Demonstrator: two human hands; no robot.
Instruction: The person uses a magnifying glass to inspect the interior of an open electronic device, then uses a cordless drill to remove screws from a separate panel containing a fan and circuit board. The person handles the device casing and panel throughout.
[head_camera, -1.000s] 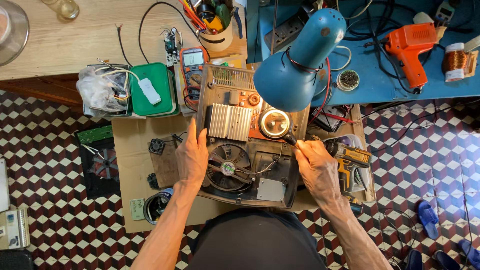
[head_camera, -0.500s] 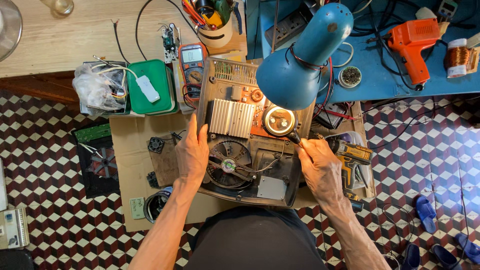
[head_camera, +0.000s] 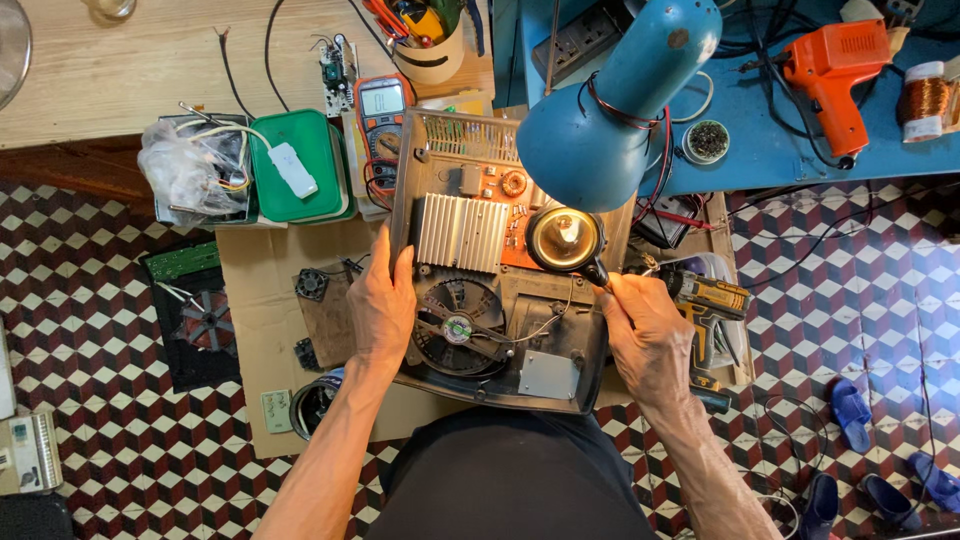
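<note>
The right hand (head_camera: 648, 335) is closed in a loose fist around a thin tool (head_camera: 603, 277), its tip touching the right edge of the opened appliance (head_camera: 500, 270) just below a round magnifier (head_camera: 565, 238); what kind of tool it is cannot be told. The left hand (head_camera: 382, 300) lies flat with fingers apart on the appliance's left rim, thumb reaching inward toward the ribbed metal heat sink (head_camera: 460, 232), holding nothing but the casing itself.

The appliance sits in the middle of the view on a sheet of cardboard (head_camera: 262, 300), open side up. Inside it, a black fan (head_camera: 458, 327) lies at 6 o'clock from the heat sink, an orange circuit board (head_camera: 500, 190) at 1 o'clock, and a grey metal plate (head_camera: 548, 375) at 4 o'clock from the fan.

A blue desk lamp (head_camera: 610, 110) hangs over the appliance's upper right corner. At 3 o'clock from the right hand, just beside it, lies a yellow and black cordless drill (head_camera: 710, 300). At 11 o'clock from the left hand stands a multimeter (head_camera: 382, 125), with a green box (head_camera: 300, 165) at its 9 o'clock. An orange drill (head_camera: 835, 75) rests on the blue bench at 2 o'clock from the lamp.
</note>
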